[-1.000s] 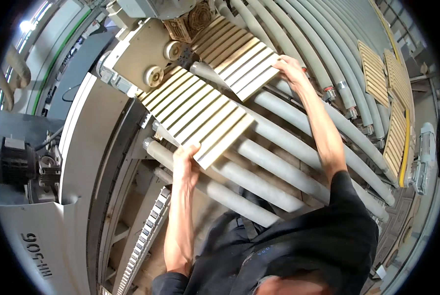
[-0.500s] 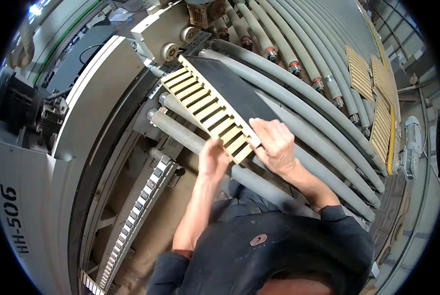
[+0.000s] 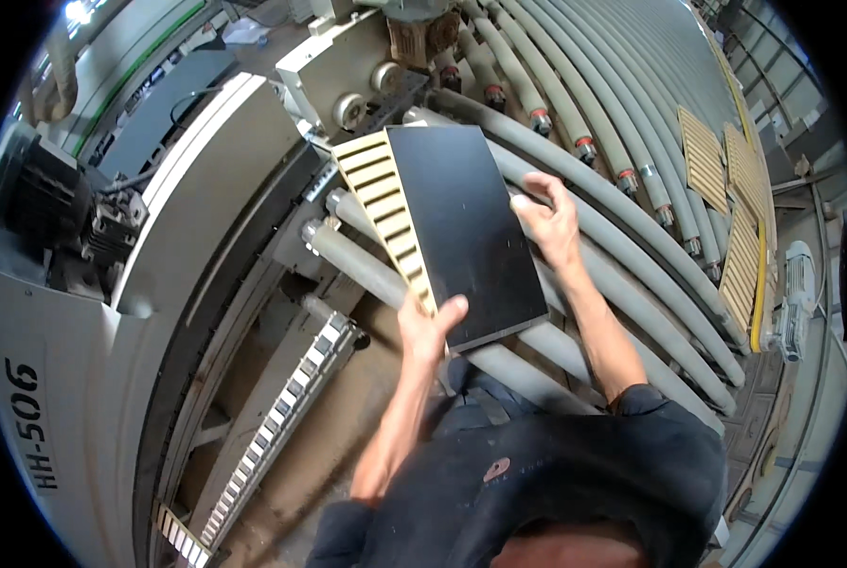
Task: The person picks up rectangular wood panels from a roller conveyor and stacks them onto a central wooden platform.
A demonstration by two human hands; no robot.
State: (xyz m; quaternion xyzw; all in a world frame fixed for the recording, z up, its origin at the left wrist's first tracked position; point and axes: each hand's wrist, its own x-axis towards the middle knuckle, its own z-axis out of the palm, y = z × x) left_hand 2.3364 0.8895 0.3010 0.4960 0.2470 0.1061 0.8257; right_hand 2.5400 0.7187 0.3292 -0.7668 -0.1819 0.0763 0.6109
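Observation:
A rectangular panel with a smooth black face (image 3: 466, 222) and a tan, slotted side (image 3: 381, 204) is tilted above the grey rollers. My left hand (image 3: 425, 329) grips its near left corner, the thumb lying on the black face and the fingers hidden beneath. Beside the panel's right edge is my right hand (image 3: 554, 222), its fingers bent and apart, holding nothing. The thumb tip is close to that edge; whether it touches, I cannot tell.
Long grey rollers (image 3: 632, 284) run under and beyond the panel. Tan slatted panels (image 3: 703, 156) lie on them at the far right. A pale machine housing (image 3: 73, 379) with a dark motor (image 3: 40, 180) stands left. A narrow strip of small rollers (image 3: 276, 417) slants near my left forearm.
The panel has turned so its black face points up toward me. My right hand has come off the near corner and moved up along the right edge; my left thumb now lies on the face.

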